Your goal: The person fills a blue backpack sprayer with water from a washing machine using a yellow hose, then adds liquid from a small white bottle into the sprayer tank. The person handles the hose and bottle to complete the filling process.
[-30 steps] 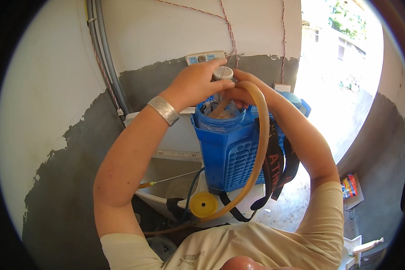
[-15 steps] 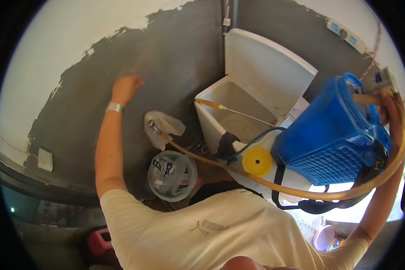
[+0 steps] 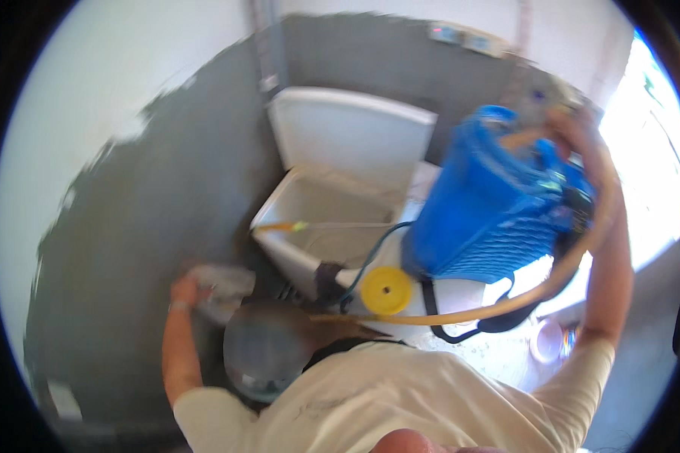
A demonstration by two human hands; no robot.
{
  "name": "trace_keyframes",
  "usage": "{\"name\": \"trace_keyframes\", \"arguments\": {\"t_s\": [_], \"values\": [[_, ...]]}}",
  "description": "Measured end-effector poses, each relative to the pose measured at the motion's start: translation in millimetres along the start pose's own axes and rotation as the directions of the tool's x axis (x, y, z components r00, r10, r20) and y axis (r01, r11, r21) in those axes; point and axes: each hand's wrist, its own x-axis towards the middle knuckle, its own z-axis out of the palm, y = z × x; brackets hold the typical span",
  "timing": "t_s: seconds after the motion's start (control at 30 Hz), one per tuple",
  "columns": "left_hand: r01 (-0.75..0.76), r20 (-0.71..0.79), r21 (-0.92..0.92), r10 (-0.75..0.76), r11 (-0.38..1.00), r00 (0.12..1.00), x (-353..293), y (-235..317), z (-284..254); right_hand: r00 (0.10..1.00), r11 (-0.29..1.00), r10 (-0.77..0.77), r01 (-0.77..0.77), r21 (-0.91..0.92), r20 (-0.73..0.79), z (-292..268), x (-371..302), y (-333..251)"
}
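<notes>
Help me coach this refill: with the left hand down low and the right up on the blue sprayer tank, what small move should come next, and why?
Probably close the left hand on the pale crumpled thing it touches beside the bucket and lift it. The right hand already rests on top of the blue sprayer tank by the tan hose; blur hides the grip.

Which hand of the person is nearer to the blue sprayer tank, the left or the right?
The right. The right hand is at the top of the blue sprayer tank, by the tan hose. The left hand is far away, low, at a crumpled pale bag.
</notes>
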Motion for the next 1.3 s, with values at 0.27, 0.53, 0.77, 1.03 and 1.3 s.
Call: {"name": "trace_keyframes", "arguments": {"t_s": [0.27, 0.53, 0.77, 1.03, 1.3], "values": [[-0.244, -0.085, 0.088, 0.252, 0.966, 0.964, 40, 129, -177, 0.996, 0.998, -0.024, 0.019, 0.058, 0.086, 9, -16, -48], [-0.991, -0.641, 0.012, 0.762, 0.132, 0.094, -45, 470, -397, 0.996, 0.999, -0.010, 0.007, 0.035, 0.091, 4, -22, -57], [-0.986, -0.480, -0.167, 0.872, 0.018, 0.097, -48, 535, -404, 0.988, 0.988, -0.060, 0.038, 0.152, 0.141, -4, -24, -44], [-0.965, -0.566, -0.197, 0.784, 0.173, 0.256, -63, 484, -406, 0.987, 0.973, -0.110, 0.084, 0.213, 0.115, -6, -23, -33], [-0.942, -0.546, -0.275, 0.775, 0.192, 0.317, -38, 452, -390, 0.989, 0.981, -0.092, 0.070, 0.182, 0.119, -22, -24, -27]]}}
